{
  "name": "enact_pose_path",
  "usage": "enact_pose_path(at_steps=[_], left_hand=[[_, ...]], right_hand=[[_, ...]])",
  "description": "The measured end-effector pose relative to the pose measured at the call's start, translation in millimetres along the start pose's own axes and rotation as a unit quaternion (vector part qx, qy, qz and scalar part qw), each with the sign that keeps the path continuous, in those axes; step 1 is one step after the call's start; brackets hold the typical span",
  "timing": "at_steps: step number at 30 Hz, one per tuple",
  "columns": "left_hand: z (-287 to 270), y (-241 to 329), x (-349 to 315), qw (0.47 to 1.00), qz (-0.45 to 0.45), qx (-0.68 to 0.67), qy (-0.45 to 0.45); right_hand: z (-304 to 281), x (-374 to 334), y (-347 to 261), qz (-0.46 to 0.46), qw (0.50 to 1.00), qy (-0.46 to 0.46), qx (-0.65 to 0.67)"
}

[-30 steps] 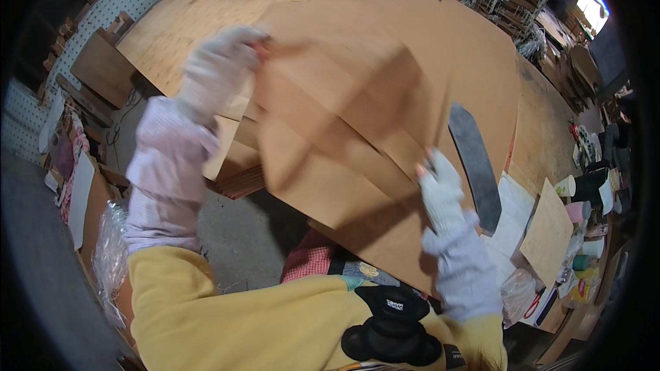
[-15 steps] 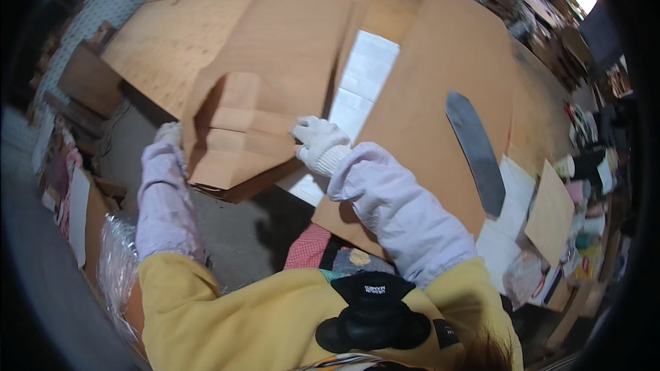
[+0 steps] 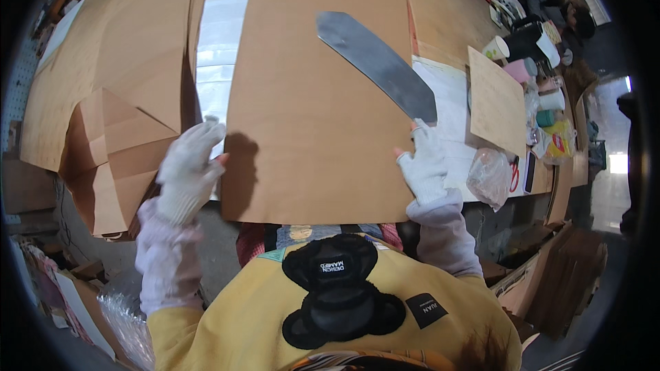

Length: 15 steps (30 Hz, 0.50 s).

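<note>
We see a large brown paper sheet (image 3: pixel 323 96) lying flat on the counter (image 3: pixel 447 7), plain, smooth and roughly rectangular, its near edge at the counter's front. Our left hand (image 3: pixel 187 168), in a white knit glove, rests with fingers loosely spread at the sheet's left edge. Our right hand (image 3: pixel 423 161), gloved alike, holds the sheet's right edge, its fingers curled on it. A long grey metal blade (image 3: pixel 375 62) lies slantwise across the sheet's upper right. Folded brown paper pieces (image 3: pixel 113 158) sit just left of it.
</note>
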<state>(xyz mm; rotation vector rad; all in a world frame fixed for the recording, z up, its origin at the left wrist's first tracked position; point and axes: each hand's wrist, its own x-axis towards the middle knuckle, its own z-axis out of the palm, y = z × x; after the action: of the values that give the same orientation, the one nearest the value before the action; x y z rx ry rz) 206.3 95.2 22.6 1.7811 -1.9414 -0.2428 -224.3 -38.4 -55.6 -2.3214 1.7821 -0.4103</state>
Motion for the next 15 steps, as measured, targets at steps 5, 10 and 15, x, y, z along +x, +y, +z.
enact_pose_path(at_steps=[5, 10, 15], left_hand=[[88, -24, 15, 0.995, -0.081, 0.056, 0.022], [99, -38, 0, 0.994, -0.090, 0.054, 0.026], [94, -29, 3, 0.994, -0.091, 0.012, 0.058]], right_hand=[[13, 8, 48, 0.234, 0.925, -0.082, 0.287], [14, 8, 53, 0.213, 0.923, -0.077, 0.313], [5, -2, 40, -0.084, 0.976, 0.058, 0.191]])
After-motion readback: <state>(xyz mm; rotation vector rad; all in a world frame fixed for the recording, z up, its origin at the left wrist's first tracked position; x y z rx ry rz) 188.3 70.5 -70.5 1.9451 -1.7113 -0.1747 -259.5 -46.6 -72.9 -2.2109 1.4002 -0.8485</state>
